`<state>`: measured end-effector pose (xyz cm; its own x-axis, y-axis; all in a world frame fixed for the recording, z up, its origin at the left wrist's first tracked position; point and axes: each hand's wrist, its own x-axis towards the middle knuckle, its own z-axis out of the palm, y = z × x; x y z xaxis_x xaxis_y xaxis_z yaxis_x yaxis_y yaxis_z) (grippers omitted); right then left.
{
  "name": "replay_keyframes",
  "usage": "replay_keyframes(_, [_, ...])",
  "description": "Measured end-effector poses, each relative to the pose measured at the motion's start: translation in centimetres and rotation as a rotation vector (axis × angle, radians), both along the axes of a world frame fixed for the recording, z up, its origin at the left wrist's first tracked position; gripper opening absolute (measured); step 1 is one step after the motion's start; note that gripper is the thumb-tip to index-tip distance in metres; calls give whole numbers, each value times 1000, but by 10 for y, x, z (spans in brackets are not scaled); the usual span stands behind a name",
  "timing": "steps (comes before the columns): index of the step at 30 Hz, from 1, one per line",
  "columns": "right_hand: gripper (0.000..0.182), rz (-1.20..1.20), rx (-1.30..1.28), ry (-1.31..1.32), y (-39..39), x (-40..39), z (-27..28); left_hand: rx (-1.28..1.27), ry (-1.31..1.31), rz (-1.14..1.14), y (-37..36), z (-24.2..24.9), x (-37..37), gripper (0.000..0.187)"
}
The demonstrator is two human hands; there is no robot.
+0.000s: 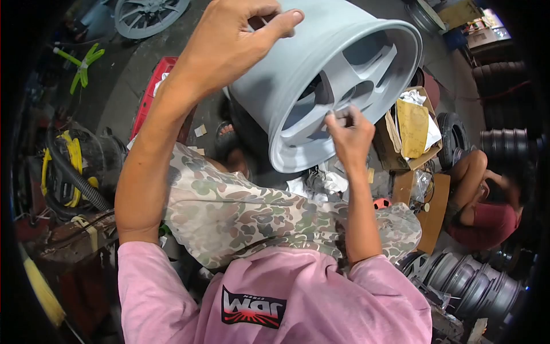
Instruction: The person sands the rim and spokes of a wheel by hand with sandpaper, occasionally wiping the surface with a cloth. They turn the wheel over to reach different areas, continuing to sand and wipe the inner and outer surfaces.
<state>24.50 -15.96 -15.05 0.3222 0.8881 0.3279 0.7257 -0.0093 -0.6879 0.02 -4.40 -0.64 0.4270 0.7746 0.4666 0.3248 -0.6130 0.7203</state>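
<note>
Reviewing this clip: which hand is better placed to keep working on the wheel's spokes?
Right. The right hand has its fingertips pinched at a spoke inside the grey wheel rim, while the left hand grips the rim's outer barrel from above, apparently steadying it.

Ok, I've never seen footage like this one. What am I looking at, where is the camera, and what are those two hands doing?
There is one picture, from a camera worn on the person's head, looking down over a pink shirt and camouflage shorts. No machine: just two bare hands. The left hand grips the outer rim of a grey primed car wheel, which is tilted above the lap. The right hand presses its fingertips on a spoke on the wheel's face; whether it holds anything I cannot tell. On the floor about them lie a cardboard box with yellow sheets, a red crate, a vacuum with a black hose, and a row of bare wheels. Another person crouches at the right.
</note>
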Motion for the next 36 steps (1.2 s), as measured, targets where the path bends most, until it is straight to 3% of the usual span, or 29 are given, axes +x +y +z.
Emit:
replay_keyframes(1, [22,-33,-81,207,-10,9,3,-6,3,-10,-2,0,-3,33])
replay_keyframes(3, [23,-118,-95,461,-23,48,-27,-154,351,-15,-7,5,-14,41])
replay_keyframes(5, [23,-138,-103,515,-31,89,-85,-295,462,-93,-13,-5,-22,48])
replay_keyframes(7, [23,-137,-141,571,-40,99,-129,-503,853,-415,-21,-27,-24,49])
replay_keyframes(9, [26,-184,-179,642,-39,92,-156,-488,801,-507,-44,-69,-27,49])
replay_keyframes(12, [27,-195,-92,619,-27,71,-158,-453,495,-442,-85,-145,-17,50])
replay_keyframes(13, [27,-216,-64,641,-21,71,-164,-471,387,-385,-96,-148,-7,47])
replay_keyframes(14, [28,-222,-65,663,-18,73,-169,-461,395,-388,-97,-149,-4,47])
replay_keyframes(16, [28,-233,-53,670,-12,76,-178,-680,543,-293,-97,-148,-1,43])
replay_keyframes(18, [28,-242,-46,676,-13,80,-186,-661,498,-289,-95,-149,-1,44])
replay_keyframes(22, [27,-276,-123,818,-22,70,-169,-624,464,-258,-76,-92,0,47])
replay_keyframes(24, [25,-302,-184,979,-35,57,-152,-420,486,-168,-58,-49,8,52])
replay_keyframes(25, [25,-313,-190,977,-42,46,-127,-325,500,-81,-50,-29,17,43])
replay_keyframes(26, [25,-277,-219,1114,-50,32,-93,-13,285,-75,-33,-28,28,44])
replay_keyframes(28, [25,-235,-271,1243,-58,18,-71,154,230,-4,3,-17,55,48])
replay_keyframes(29, [22,-160,-244,1309,-58,13,-69,62,180,20,10,-9,73,51])
replay_keyframes(30, [20,-90,-208,1377,-57,7,-66,-3,92,-8,9,4,88,33])
replay_keyframes(33, [18,-189,-370,1165,-63,-9,-49,-174,76,-52,-5,2,115,39])
replay_keyframes(34, [19,-180,-270,1104,-66,-12,-50,-180,79,-56,-8,2,118,39])
replay_keyframes(35, [19,-191,-276,1110,-71,-14,-50,-58,59,-91,-13,1,120,38])
replay_keyframes(36, [20,-220,-225,907,-74,-14,-48,69,38,-124,-15,0,122,37])
